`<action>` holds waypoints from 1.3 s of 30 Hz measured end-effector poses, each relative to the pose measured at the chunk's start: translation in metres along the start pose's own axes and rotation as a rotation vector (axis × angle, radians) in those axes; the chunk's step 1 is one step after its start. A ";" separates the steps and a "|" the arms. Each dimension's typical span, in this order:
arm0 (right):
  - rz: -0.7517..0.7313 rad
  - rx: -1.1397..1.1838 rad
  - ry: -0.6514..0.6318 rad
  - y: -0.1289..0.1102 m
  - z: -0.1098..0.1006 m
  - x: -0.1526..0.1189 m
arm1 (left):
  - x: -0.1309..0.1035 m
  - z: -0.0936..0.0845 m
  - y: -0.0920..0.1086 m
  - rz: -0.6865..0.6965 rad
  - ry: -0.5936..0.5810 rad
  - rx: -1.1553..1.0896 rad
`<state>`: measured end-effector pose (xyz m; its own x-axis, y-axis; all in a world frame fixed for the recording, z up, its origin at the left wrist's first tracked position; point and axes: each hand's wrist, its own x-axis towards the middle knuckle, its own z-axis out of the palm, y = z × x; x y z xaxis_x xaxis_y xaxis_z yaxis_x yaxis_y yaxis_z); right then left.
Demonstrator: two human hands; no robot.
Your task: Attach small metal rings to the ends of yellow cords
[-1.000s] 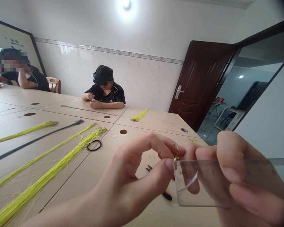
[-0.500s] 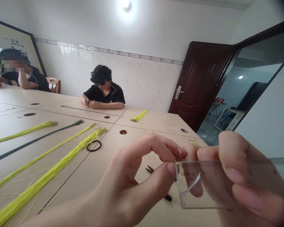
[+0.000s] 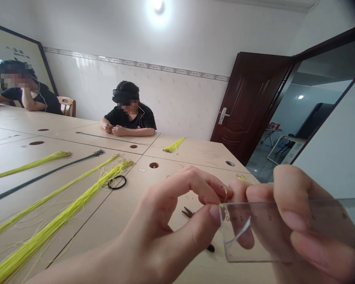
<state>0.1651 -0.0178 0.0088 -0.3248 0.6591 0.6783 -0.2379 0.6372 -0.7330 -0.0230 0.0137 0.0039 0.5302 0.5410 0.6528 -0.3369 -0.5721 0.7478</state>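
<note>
My left hand [image 3: 168, 221] pinches a thin gold fish hook [image 3: 225, 193] between thumb and fingertips. The curve of the hook rises above the zero end of a clear plastic ruler [image 3: 236, 252]. My right hand [image 3: 301, 209] grips that ruler between thumb and bent fingers, with some fingers showing through it from behind. My left thumb tip lies at the ruler's left end. Whether a line is tied to the hook cannot be made out. Beyond my hands, partly covered by them, lies a pair of pliers [image 3: 187, 212] with dark jaws.
Bundles of yellow line [image 3: 85, 197] and a dark green bundle [image 3: 47, 175] stretch across the table at left. A black hair tie [image 3: 117, 182] touches one bundle. A smaller yellow bundle [image 3: 174, 144] lies farther back. Two people sit at the far side. Round holes [image 3: 154, 165] pierce the tabletop.
The ruler and the gold hook have shifted very slightly between my fingers. Both hands keep their grips and almost the same positions.
</note>
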 end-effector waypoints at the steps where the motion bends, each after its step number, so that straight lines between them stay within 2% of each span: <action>1: 0.005 0.011 0.014 0.000 0.000 -0.001 | 0.000 0.000 0.000 -0.005 -0.004 -0.011; 10: 0.047 0.053 0.004 -0.002 0.005 0.001 | 0.001 0.002 0.002 -0.025 -0.004 -0.077; 15: 0.083 0.158 0.061 0.000 0.008 0.000 | 0.004 0.004 0.004 -0.057 -0.011 -0.071; 18: 0.076 0.137 0.023 0.001 0.006 -0.002 | 0.002 0.004 0.003 -0.052 -0.021 -0.074; 23: 0.116 0.094 0.053 0.001 0.004 -0.003 | -0.002 0.004 0.000 -0.098 -0.036 -0.098; 31: 0.110 0.140 0.117 0.000 0.012 -0.002 | 0.003 0.005 0.003 -0.081 -0.067 -0.212; 35: 0.155 0.141 0.059 -0.004 0.013 0.003 | 0.003 0.005 0.001 -0.070 -0.033 -0.222; 39: 0.165 0.145 0.070 -0.004 0.012 0.001 | 0.001 0.005 0.000 -0.074 -0.025 -0.243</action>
<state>0.1547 -0.0243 0.0120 -0.3072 0.7791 0.5464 -0.3173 0.4575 -0.8307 -0.0186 0.0113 0.0039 0.5785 0.5586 0.5943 -0.4722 -0.3647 0.8025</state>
